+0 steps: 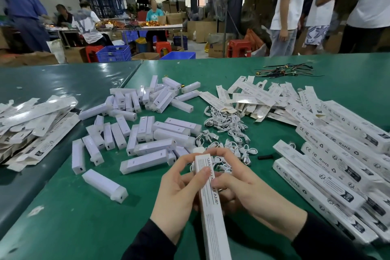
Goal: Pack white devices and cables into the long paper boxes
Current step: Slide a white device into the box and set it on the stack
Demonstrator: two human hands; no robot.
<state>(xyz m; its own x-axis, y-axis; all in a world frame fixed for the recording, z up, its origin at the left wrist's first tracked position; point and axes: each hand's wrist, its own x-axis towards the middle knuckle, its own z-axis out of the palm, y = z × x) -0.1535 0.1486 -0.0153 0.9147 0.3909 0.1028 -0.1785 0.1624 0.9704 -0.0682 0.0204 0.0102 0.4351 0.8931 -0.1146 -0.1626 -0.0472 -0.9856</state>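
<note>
Green surface point(84, 207) strewn with white devices point(145, 135); both hands clasp one long paper box point(209, 192), left hand point(179, 192) and right hand point(242, 188) flanking it, long axis pointing away, far end toward the cables point(228, 133).

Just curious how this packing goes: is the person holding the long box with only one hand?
No, both the left hand and the right hand grip the long paper box above the green table.
</note>
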